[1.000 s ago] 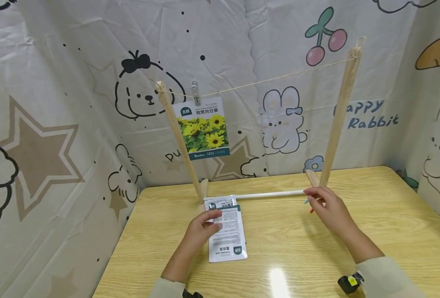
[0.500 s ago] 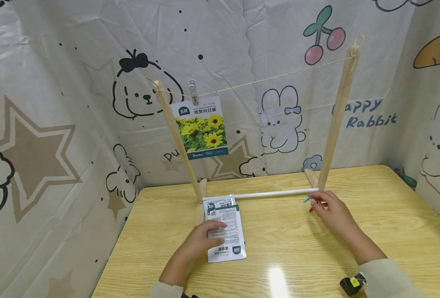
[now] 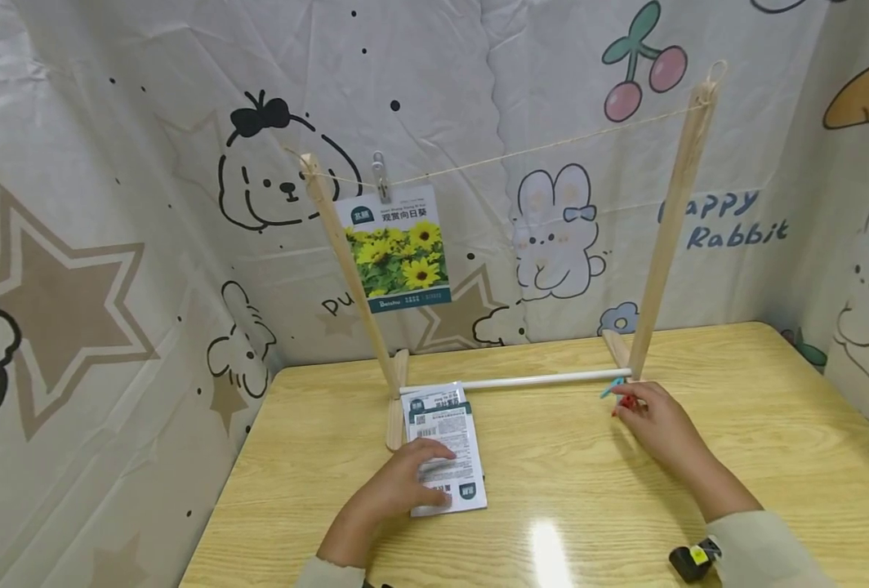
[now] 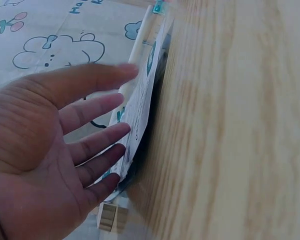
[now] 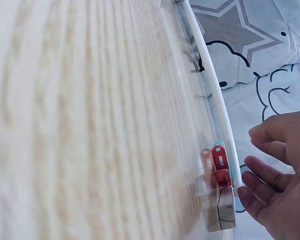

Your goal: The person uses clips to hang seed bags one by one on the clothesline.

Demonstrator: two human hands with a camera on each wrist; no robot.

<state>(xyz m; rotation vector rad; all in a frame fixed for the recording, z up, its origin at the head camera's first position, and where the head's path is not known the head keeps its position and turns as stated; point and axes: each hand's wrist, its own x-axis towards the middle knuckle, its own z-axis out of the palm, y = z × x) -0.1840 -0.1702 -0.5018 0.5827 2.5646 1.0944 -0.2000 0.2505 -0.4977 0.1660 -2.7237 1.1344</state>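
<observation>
My left hand rests over the near part of a small pile of seed packets lying printed back up. In the left wrist view its fingers are spread and relaxed beside the packets' edge. My right hand is by the foot of the right post, its loosely bent fingers next to a blue clothespin and a red clothespin. The right wrist view shows a gap between these fingers and the red clothespin. A sunflower seed packet hangs from a string by a clear clip.
A wooden left post and right post carry the string. A white rod joins them low down, behind the packets and clothespins. The wooden table meets a printed cloth backdrop. A black device is at my right wrist.
My left hand has slid toward the near end of the packets. My right hand has drawn back slightly from the rod's end, and more of the blue and red clothespins shows.
</observation>
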